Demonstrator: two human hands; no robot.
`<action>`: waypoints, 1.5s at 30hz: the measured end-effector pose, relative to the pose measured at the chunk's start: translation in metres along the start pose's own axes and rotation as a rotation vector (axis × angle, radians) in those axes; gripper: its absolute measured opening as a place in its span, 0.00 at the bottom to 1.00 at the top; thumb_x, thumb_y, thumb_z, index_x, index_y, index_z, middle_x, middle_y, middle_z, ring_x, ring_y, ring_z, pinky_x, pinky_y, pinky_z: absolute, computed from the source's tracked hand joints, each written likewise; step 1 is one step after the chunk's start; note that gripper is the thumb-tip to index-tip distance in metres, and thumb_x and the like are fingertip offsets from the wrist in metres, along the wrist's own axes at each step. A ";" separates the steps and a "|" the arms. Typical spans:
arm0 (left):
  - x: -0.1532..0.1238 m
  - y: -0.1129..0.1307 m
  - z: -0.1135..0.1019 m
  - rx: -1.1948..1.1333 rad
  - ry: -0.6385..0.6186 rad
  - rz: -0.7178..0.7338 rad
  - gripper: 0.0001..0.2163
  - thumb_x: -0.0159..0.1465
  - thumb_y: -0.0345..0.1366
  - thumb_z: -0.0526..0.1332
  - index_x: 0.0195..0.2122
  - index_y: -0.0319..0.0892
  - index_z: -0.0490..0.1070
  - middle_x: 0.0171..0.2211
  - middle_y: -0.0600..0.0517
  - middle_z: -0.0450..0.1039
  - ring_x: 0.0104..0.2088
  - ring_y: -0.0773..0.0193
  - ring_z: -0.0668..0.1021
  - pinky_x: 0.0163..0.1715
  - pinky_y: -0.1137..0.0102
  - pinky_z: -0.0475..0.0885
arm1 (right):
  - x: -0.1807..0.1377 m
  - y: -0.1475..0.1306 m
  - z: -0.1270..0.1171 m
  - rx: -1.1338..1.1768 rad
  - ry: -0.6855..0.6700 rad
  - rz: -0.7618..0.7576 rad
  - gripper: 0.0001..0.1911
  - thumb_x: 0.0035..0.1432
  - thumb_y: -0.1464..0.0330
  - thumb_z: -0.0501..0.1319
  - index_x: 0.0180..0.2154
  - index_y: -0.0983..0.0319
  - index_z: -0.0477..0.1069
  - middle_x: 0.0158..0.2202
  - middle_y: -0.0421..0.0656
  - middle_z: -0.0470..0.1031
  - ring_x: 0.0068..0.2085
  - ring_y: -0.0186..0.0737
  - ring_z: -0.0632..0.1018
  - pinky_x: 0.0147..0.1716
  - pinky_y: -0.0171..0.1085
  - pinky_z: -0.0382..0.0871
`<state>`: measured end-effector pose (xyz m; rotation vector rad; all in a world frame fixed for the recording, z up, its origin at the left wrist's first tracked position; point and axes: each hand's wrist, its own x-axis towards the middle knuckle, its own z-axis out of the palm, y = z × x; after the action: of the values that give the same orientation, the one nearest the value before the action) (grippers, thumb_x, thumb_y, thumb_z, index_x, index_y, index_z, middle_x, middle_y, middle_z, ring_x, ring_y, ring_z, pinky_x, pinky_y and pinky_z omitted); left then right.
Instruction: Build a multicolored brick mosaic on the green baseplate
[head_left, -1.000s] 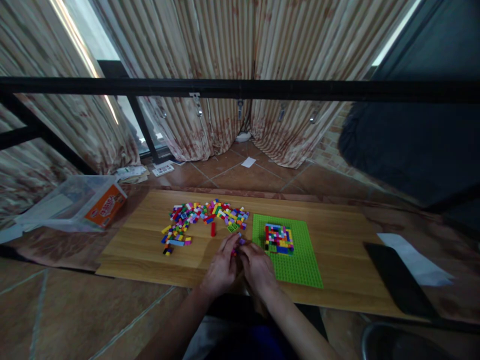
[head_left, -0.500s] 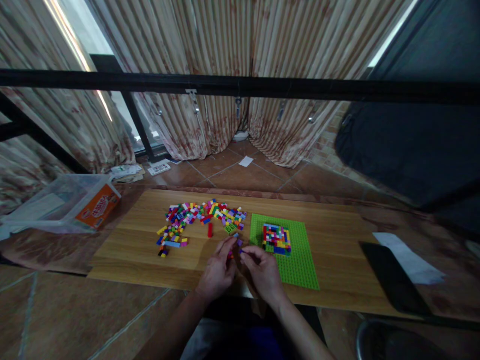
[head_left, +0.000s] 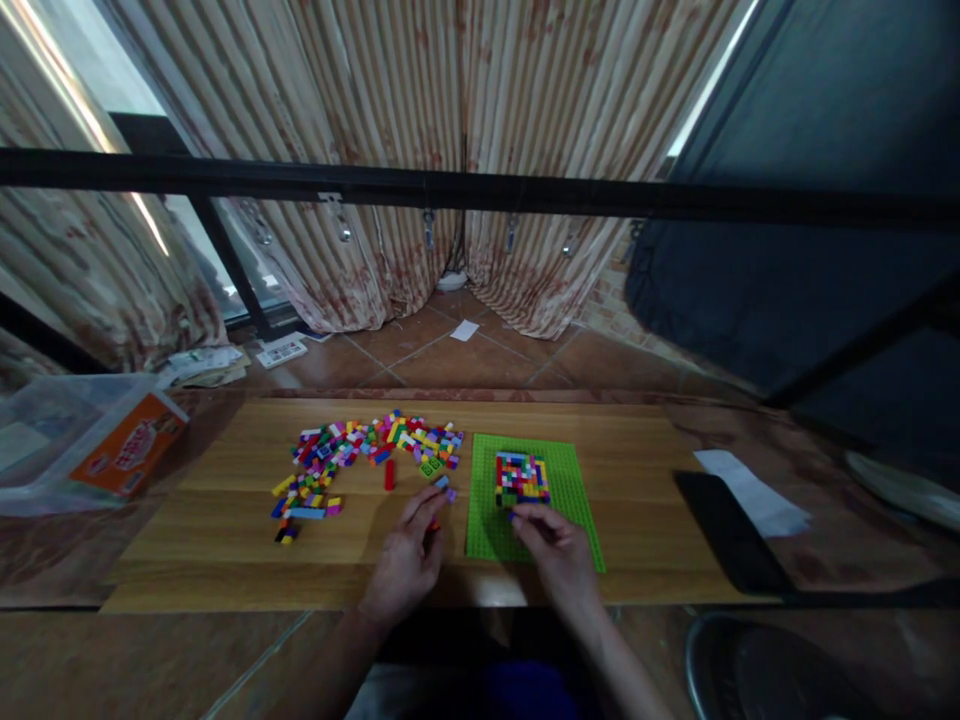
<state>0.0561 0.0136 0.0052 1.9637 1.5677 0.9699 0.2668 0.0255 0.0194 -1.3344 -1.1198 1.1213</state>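
Observation:
My left hand (head_left: 405, 560) rests low over the wooden table, fingers curled around a red brick (head_left: 433, 525) that shows only partly between thumb and fingers. Just beyond its fingertips lie a light blue brick (head_left: 441, 483) and a purple brick (head_left: 451, 495). My right hand (head_left: 556, 552) pinches a small dark blue or purple brick (head_left: 513, 516), mostly hidden by the fingertips, over the green baseplate (head_left: 487, 540). Right above those fingertips a multicoloured rectangular brick build (head_left: 523, 478) sits on the baseplate, its near edge beside my fingers.
A spread of loose bricks (head_left: 352, 440) covers the table's left back. A single red brick (head_left: 389, 475) and a lime green brick (head_left: 430, 467) lie in front of it. At left is a clear plastic bin (head_left: 45, 470); at right, a black flat object (head_left: 731, 530) and white paper (head_left: 757, 495).
My right hand has moved right, away from my left hand, carrying the small brick to the baseplate beside the build. My left hand stays by the loose bricks. The view has shifted right.

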 end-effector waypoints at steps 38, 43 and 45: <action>0.001 -0.003 0.002 -0.015 0.005 0.011 0.20 0.62 0.28 0.52 0.55 0.45 0.67 0.58 0.47 0.64 0.58 0.60 0.69 0.59 0.62 0.65 | 0.026 0.028 -0.041 -0.867 0.094 -0.644 0.15 0.65 0.66 0.52 0.40 0.60 0.77 0.40 0.47 0.75 0.39 0.40 0.77 0.39 0.38 0.73; 0.001 -0.003 0.002 -0.022 0.012 0.003 0.20 0.62 0.28 0.53 0.55 0.46 0.67 0.58 0.47 0.65 0.58 0.60 0.69 0.59 0.61 0.65 | 0.027 0.034 -0.041 -0.814 0.097 -0.633 0.16 0.65 0.64 0.51 0.39 0.61 0.78 0.39 0.48 0.75 0.38 0.41 0.77 0.38 0.39 0.74; 0.001 -0.004 0.003 -0.020 0.018 0.009 0.20 0.62 0.28 0.53 0.54 0.46 0.67 0.58 0.47 0.65 0.58 0.60 0.69 0.58 0.61 0.66 | 0.027 0.035 -0.041 -0.783 0.097 -0.621 0.17 0.65 0.64 0.51 0.39 0.61 0.78 0.39 0.48 0.76 0.38 0.41 0.77 0.38 0.39 0.74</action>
<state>0.0557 0.0155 0.0006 1.9554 1.5538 1.0057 0.3120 0.0456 -0.0153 -1.4178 -1.8312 0.1423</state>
